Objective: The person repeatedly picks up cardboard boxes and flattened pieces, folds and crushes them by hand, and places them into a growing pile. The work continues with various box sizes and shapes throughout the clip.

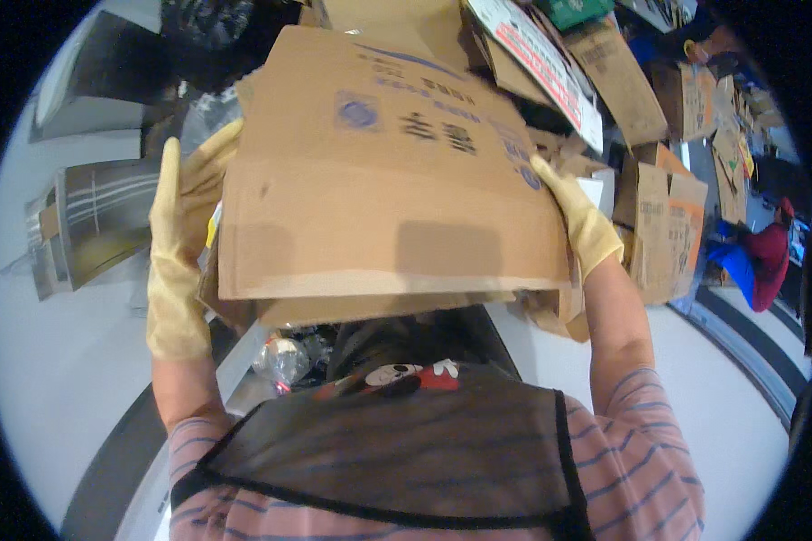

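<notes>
A flattened brown cardboard box (334, 216) with dark and blue print lies tilted in front of my body, with other cardboard layers under its near edge. At its right edge my right hand (579, 216), in a pale yellow rubber glove, grips the board, partly hidden under it. My left hand (189, 194), gloved alike, is at the left edge. Its fingers are stretched and apart, some reaching to the board's edge, one pointing away from me. A bit of yellow and white material (214, 224) shows between this hand and the box.
Opened cartons (663, 221) stand on the right, and a white printed panel (550, 68) leans at the back. Metal frames (104, 221) are at left. Clear plastic bags (284, 361) lie by my lap. Far right, a person in red and blue (767, 257) is bent over.
</notes>
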{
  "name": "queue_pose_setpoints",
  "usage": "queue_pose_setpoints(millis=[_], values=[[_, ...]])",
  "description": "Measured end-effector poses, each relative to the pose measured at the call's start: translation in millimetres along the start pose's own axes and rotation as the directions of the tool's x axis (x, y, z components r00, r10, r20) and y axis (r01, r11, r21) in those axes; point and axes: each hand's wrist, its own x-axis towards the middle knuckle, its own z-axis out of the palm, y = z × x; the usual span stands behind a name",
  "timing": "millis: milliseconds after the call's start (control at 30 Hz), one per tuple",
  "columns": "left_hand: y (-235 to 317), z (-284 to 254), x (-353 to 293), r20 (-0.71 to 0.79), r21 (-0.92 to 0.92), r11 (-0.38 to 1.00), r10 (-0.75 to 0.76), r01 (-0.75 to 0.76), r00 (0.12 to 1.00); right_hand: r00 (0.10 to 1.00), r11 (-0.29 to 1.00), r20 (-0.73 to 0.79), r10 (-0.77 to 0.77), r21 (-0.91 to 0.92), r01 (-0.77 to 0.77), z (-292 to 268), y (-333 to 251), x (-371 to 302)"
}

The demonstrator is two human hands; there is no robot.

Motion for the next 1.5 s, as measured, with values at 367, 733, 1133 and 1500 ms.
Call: queue_pose_setpoints(millis=[367, 733, 1133, 1500], values=[[-116, 160, -50, 0.791, 0.524, 0.105, 0.307, -0.845, 0.528, 0.945, 0.944, 0.158, -0.288, 0.214, 0.252, 99, 14, 9], [-97, 119, -58, 0.261, 0.964, 0.017, 0.102, -0.264, 0.96, 0.711, 0.415, 0.408, -0.573, -0.604, 0.681, 154, -208, 47], [18, 5, -33, -0.12, 0.499, 0.858, -0.071, 0.122, 0.99, 0.602, 0.382, 0.137, -0.787, -0.658, 0.649, 214, -240, -5], [26, -6, -13, -0.148, 0.685, 0.717, -0.032, 0.126, 0.988, 0.715, 0.657, -0.108, -0.691, -0.507, 0.558, 182, -16, -129]])
